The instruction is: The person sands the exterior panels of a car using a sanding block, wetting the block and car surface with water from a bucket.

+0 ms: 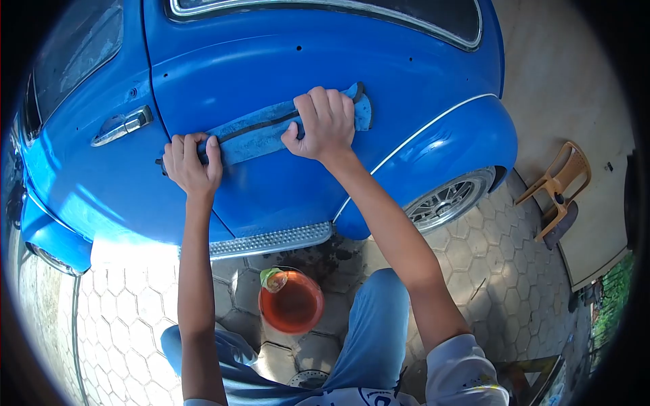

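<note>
My left hand (191, 162) and right hand (325, 125) — both tight round a blue strip (247, 147) — against the car (271, 186).

Before you, a long mottled-blue strip (254, 143) with a dark band along its length, gripped by you near both ends, slanting up rightward across the blue car (223, 71), left end past the rear edge of the door (128, 183), right end flared.

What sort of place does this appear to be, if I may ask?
Probably a paved outdoor yard or driveway: a blue car stands on partly sunlit hexagonal paving, and greenery shows at the right edge.
</note>
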Available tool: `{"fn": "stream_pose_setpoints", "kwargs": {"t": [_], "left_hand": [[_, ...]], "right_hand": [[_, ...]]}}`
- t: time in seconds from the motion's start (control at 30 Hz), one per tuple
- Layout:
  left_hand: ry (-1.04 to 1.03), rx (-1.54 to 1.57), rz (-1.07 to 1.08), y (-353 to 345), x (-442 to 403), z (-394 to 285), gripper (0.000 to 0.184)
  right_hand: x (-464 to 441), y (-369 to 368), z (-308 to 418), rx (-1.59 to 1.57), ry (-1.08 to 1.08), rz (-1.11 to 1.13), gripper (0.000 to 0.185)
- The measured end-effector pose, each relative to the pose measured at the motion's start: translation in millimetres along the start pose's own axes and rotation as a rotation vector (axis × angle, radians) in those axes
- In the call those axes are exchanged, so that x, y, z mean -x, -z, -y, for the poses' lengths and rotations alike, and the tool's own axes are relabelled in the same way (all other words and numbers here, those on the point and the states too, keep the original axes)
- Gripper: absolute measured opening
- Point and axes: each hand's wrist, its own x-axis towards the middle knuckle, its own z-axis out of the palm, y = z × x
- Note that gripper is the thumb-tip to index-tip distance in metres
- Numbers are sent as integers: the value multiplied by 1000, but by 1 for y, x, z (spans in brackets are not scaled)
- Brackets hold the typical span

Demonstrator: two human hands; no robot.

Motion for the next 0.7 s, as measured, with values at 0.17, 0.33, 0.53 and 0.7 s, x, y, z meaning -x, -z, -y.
{"fn": "stream_pose_setpoints", "kwargs": {"t": [0.17, 0.33, 0.53, 0.7], "left_hand": [[-202, 31, 107, 15, 51, -4, 53], [-318, 11, 215, -2, 119, 3, 64], [-199, 16, 574, 20, 206, -28, 61], [-60, 95, 828, 62, 228, -28, 66]], "right_hand": [[59, 4, 6, 14, 33, 29, 29], [142, 2, 8, 11, -34, 81, 35], [229, 40, 23, -165, -67, 471, 69], [260, 74, 35, -291, -93, 902, 82]]}}
